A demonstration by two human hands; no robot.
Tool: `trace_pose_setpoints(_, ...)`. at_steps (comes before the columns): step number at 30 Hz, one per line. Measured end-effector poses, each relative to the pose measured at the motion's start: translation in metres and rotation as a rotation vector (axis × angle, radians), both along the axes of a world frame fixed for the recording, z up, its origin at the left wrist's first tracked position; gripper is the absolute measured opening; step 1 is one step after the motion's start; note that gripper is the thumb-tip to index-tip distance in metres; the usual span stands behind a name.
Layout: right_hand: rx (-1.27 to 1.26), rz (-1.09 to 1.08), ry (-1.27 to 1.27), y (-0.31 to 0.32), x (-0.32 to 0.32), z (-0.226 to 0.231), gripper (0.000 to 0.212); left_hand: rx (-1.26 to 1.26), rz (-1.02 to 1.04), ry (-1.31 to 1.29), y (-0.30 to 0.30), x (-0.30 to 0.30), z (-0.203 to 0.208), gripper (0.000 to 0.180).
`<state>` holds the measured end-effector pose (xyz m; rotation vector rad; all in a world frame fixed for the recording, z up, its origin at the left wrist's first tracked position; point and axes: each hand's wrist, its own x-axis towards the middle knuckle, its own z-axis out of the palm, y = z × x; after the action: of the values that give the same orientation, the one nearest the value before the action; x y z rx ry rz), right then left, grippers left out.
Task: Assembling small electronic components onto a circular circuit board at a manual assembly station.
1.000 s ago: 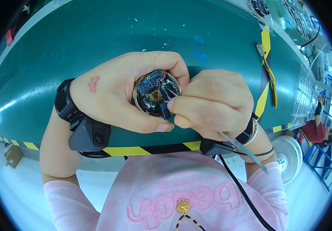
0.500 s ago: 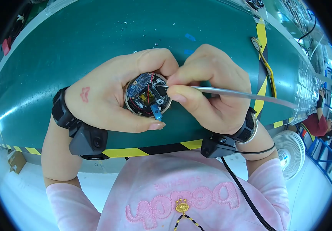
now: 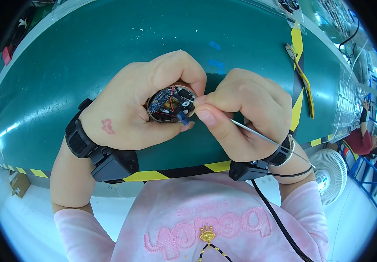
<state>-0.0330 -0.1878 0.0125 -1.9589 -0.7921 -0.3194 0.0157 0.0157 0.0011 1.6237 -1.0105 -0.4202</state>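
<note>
My left hand [image 3: 131, 102] is wrapped round a small round electronic device [image 3: 167, 105], its open face up. Inside the copper-coloured rim show a circuit board, thin red wires and black parts. A blue tab [image 3: 183, 118] sticks out at its near edge, beside my left thumb. Between thumb and forefinger, my right hand [image 3: 252, 109] pinches slim metal tweezers [image 3: 258, 133]. Their tips reach into the device's right side; what they touch there is too small to tell. The tweezers' rear end slants down to the right, past my wrist.
Both hands are above a green tabletop [image 3: 96, 52] edged with yellow-and-black tape [image 3: 147, 175]. A yellow toothbrush [image 3: 306, 85] lies at the right. Blue tape scraps [image 3: 216, 65] and white specks lie beyond my hands. A white fan [image 3: 328, 177] and another person [image 3: 361, 140] are at the far right.
The device has tilted in my left hand, which has shifted slightly right. My right hand has moved lower and turned, so the tweezers now slant more steeply and show their narrow side.
</note>
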Motion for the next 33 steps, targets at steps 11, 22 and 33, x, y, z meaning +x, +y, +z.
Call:
trace_pose_setpoints(11, -0.074, -0.017, -0.033, 0.001, 0.001, -0.005, 0.01, 0.089, 0.168, -0.239, -0.004, -0.004, -0.008, 0.035)
trace_pose_setpoints(22, -0.222, -0.089, -0.121, 0.005, 0.0, -0.004, 0.01, 0.096, 0.217, -0.2, -0.003, -0.005, -0.01, 0.033)
trace_pose_setpoints(33, -0.148, -0.104, -0.021, 0.007, 0.0, -0.006, 0.009, 0.085, 0.253, -0.163, -0.004, -0.005, -0.011, 0.032)
